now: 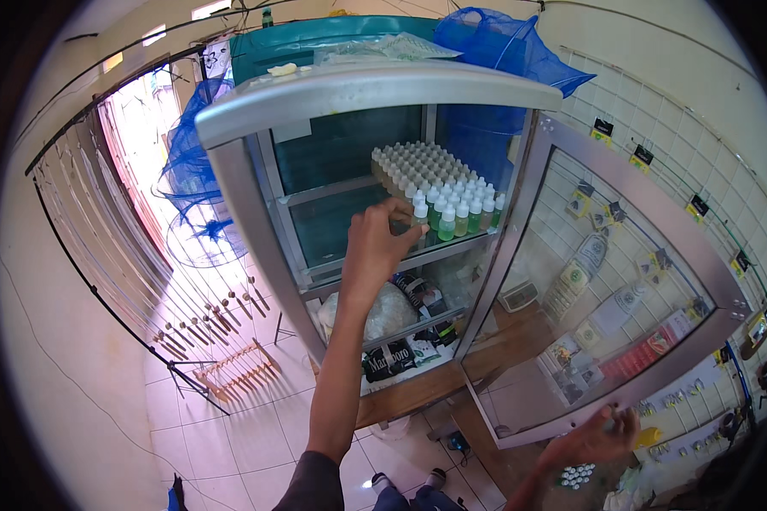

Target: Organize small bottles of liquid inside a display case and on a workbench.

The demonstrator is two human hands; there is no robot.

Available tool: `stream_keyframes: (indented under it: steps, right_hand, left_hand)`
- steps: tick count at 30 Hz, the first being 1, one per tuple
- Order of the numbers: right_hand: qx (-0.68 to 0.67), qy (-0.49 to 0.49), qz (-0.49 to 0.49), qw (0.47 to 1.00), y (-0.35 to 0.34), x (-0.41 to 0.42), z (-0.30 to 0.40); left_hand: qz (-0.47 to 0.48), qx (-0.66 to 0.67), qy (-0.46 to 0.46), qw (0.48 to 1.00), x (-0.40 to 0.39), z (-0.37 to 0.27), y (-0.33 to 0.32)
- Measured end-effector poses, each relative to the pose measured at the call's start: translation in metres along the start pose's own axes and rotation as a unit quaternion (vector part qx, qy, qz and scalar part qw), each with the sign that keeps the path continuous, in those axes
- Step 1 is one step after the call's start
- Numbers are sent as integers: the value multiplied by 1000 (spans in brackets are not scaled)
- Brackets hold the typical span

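My left hand [383, 233] reaches into an aluminium-framed glass cabinet [377, 96]. Its thumb and fingers close around a small white-capped dropper bottle [420, 216] at the front left of a packed group. Beside it stand dropper bottles of green and yellowish liquid [447, 223] with white caps. Behind these are rows of bottles with paler, duller tops [422, 160], all upright on the upper shelf. At the lower right, my right hand [597, 437] is near the bottom edge of the swung-out glass door [620, 287], fingers curled. Whether it holds something cannot be made out.
Plastic bags and dark packages [390, 361] fill the lower shelf. A small scale [518, 295] sits behind the door. More white-capped bottles [577, 476] are below my right hand. Blue nets [486, 38] lie on top. A wire grid with hanging packets [642, 156] lines the right wall.
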State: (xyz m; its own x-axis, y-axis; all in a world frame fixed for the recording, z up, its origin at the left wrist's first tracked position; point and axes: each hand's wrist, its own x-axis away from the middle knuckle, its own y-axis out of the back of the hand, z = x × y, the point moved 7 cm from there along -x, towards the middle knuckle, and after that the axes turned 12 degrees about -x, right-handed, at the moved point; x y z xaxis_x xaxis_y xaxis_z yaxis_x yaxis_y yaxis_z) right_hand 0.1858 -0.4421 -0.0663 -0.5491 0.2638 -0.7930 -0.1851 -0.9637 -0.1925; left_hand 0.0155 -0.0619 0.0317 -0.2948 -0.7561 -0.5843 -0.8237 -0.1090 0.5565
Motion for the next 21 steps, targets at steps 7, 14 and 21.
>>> stream_keyframes:
  steps: [7,14,21]
  right_hand:
    - [-321,265,-18,909,-30,39,22]
    - [-318,69,367,871,-197,56,64]
    - [-348,175,396,832,-249,72,90]
  left_hand:
    - [9,13,13,1000,0,-5,0]
    - [-2,14,7,1000,3,7,10]
    - [-9,6,-31,999,1,1,2]
